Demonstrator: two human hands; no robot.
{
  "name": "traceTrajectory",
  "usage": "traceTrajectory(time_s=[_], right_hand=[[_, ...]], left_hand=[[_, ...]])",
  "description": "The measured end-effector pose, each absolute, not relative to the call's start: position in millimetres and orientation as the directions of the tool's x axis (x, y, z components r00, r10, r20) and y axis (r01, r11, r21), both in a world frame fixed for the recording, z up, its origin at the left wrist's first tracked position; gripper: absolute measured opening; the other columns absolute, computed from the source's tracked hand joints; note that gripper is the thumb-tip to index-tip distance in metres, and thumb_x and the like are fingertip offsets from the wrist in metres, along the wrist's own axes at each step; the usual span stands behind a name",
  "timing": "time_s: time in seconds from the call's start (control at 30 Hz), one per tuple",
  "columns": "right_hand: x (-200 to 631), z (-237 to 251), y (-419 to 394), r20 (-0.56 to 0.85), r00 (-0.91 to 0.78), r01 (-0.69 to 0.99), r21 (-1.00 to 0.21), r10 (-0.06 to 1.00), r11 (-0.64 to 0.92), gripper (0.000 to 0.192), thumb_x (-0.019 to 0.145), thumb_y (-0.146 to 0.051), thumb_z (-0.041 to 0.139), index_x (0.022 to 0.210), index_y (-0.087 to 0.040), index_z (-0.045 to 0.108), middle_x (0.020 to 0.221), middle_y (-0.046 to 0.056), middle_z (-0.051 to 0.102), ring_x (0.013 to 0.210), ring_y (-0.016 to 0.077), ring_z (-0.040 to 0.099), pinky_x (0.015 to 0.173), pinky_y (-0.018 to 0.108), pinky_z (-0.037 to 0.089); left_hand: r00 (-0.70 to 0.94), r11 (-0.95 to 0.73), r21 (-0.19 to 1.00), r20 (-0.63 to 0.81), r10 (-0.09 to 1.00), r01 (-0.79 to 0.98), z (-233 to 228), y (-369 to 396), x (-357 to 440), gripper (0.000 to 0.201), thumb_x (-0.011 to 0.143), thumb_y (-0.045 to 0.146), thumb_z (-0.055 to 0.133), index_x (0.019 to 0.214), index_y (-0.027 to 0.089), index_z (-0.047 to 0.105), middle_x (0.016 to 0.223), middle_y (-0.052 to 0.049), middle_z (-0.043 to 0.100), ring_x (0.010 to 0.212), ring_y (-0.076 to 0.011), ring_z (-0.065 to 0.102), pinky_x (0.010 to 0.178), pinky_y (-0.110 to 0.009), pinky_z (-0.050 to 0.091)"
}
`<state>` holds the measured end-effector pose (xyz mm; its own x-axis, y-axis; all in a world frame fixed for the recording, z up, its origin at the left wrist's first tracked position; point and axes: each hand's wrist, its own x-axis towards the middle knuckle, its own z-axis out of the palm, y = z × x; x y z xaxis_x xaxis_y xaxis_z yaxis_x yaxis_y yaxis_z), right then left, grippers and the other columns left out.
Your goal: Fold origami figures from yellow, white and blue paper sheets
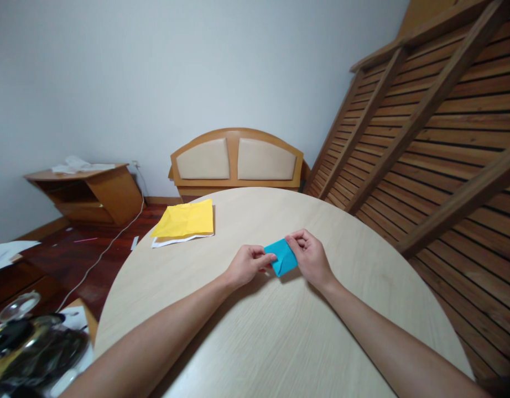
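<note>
Room: a plain pale wall (155, 72) stands at the far side, a slatted brown wooden frame (437, 127) leans along the right, and dark red floorboards (93, 254) show at the left.
Surface: a round, pale wood-grain surface (280, 331) fills the middle; its far edge lies just before a wooden headboard with two beige padded panels (237, 159).
Side furniture: a low brown wooden cabinet (89, 193) stands against the wall at the left, with white crumpled paper (78, 164) on top; what its open shelf holds cannot be told.
Yellow sheets: a stack of yellow paper over a white sheet (185, 221) lies at the far left edge of the surface, well apart from the hands.
Folded piece: a small folded turquoise paper piece (283, 257) is near the middle of the surface, raised slightly between both hands; its long axis runs from near left to far right, tilted, with a curved fold at its near end.
Left hand (250, 264): fingers closed in a pinch on the paper's left edge.
Right hand (310, 255): fingers curled shut on the paper's far right corner.
</note>
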<state>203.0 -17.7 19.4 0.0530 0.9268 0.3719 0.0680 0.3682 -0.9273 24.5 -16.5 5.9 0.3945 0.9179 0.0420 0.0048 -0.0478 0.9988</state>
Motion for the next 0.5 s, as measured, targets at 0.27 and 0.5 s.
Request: traceTrajectory(time_s=[0.27, 0.5], right_hand=[[197.0, 16.9, -23.9, 0.396, 0.098, 0.125, -0.915, 0.913, 0.384, 0.041, 0.082, -0.059, 0.067, 0.084, -0.02, 0.055, 0.067, 0.004, 0.069, 0.055, 0.0173, 0.063, 0.046, 0.025, 0.046], [199.1, 15.3, -21.2, 0.395, 0.158, 0.092, -0.918, 0.905, 0.385, 0.043, 0.081, -0.062, 0.067, 0.084, -0.021, 0.053, 0.061, 0.002, 0.067, 0.049, 0.0161, 0.06, 0.043, 0.024, 0.043]], left_hand=[[0.45, 0.022, 0.996, 0.018, 0.893, -0.082, 5.6, -18.9, 29.1, 0.037, 0.064, 0.04, 0.084, 0.078, 0.01, 0.068, 0.069, -0.005, 0.066, 0.057, -0.01, 0.055, 0.057, -0.023, 0.043], [0.431, 0.058, 0.995, -0.015, 0.902, -0.087, 10.9, -18.5, 29.0, 0.027, 0.059, 0.028, 0.086, 0.07, 0.01, 0.069, 0.065, -0.003, 0.064, 0.057, -0.0092, 0.052, 0.058, -0.023, 0.041]])
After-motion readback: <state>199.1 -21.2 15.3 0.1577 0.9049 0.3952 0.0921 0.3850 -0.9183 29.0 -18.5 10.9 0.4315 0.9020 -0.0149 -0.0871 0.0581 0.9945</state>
